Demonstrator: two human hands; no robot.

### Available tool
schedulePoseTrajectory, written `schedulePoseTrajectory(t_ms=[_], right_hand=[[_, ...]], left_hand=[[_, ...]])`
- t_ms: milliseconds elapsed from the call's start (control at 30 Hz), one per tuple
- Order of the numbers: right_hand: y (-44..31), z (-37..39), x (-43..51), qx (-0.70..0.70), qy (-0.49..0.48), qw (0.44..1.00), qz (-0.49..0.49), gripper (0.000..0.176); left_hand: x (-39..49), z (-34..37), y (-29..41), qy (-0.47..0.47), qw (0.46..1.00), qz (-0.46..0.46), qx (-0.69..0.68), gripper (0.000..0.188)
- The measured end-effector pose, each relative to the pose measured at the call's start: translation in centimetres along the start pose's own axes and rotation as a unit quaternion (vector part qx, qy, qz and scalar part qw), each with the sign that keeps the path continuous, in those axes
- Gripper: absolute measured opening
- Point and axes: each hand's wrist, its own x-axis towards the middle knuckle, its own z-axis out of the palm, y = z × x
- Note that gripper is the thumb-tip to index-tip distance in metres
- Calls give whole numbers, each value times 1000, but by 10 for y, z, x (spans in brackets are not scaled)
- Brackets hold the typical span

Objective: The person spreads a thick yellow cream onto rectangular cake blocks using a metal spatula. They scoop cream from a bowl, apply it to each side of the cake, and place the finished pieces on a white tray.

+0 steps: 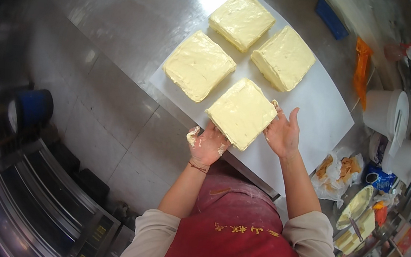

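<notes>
A square cake block coated in pale yellow cream [242, 114] is between my two hands, over the near edge of a white paper sheet [321, 105]. My left hand [207, 144] supports its near left side, the fingers partly hidden beneath it. My right hand [283, 133] is at the opposite side, fingertips against or under the edge and thumb spread away. Cream smears both hands. Three similar cream-coated blocks sit on the sheet beyond: one at the left [199, 65], one at the far end [242, 20] and one at the right [284, 58].
The sheet lies on a metal worktable [126, 18]. Along the right stand white tubs [383, 112], crumpled wrapping [337, 172], a cream-smeared bowl [355, 206] and an orange bag [361, 67]. A blue flat object [331, 18] lies at the back. Metal equipment [45, 204] stands lower left.
</notes>
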Motion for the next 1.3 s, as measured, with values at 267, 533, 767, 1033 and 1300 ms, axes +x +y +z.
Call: schedulePoseTrajectory(t_ms=[267, 533, 767, 1033, 1300], right_hand=[[6, 3, 12, -17, 28, 999, -39, 69], [4, 16, 13, -53, 53, 996, -52, 71], [4, 30, 8, -87, 107, 989, -45, 71], [16, 29, 7, -110, 116, 983, -92, 69], [19, 32, 7, -97, 102, 983, -116, 72]], left_hand=[[14, 9, -1, 43, 997, 33, 56, 80], [18, 20, -5, 39, 997, 36, 56, 74], [12, 44, -7, 57, 990, 44, 122, 59], [1, 44, 4, 74, 991, 53, 103, 56], [-6, 43, 3, 82, 989, 56, 109, 46]])
